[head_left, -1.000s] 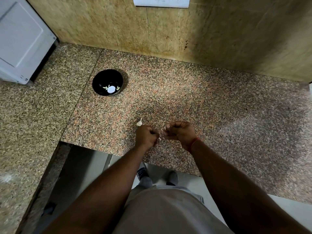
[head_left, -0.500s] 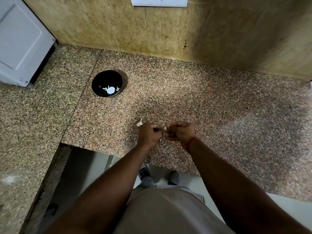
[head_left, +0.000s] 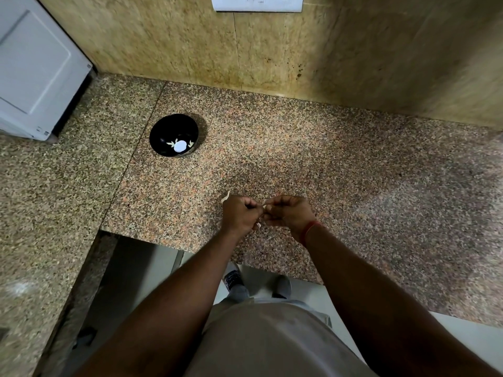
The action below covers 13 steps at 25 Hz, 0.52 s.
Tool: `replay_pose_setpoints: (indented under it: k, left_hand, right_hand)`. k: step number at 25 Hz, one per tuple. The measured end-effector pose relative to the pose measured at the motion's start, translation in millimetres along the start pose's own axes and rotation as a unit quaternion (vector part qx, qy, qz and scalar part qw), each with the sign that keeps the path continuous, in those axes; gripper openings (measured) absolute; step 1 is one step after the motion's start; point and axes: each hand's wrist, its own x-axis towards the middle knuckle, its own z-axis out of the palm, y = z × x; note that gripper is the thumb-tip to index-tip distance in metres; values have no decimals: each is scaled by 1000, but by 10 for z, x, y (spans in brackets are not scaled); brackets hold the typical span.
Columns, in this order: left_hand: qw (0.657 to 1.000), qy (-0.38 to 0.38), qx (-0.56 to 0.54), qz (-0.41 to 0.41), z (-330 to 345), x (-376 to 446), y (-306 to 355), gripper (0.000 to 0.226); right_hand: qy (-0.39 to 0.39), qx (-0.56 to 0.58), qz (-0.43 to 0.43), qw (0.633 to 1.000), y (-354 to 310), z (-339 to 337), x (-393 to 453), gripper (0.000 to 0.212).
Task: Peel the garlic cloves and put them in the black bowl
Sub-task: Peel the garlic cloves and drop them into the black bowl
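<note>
Both hands pinch a clove, axis hidden.

Speckled granite counter meets tan stone wall — white socket plate above.

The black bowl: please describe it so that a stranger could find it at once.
Start at the white appliance in the far left corner of the granite counter. The black bowl stands just right of it, the counter's only dish, round, glossy, with pale garlic pieces inside.
</note>
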Motion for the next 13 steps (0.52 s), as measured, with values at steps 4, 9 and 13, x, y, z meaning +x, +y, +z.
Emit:
replay_pose_setpoints:
  k: [4,9,13]
  left_hand:
    - [991,-13,101,85,-25,-16,100,17]
    - [993,7,96,63,-3,-47,158,12]
    - [996,11,80,44,19,-55,172,18]
  right_hand:
    - [16,-22,-20,999,28,25,2,11]
    - [44,20,-28,998,18,54,-13,8]
    - [47,36,-26,998,-7,67,-17,9]
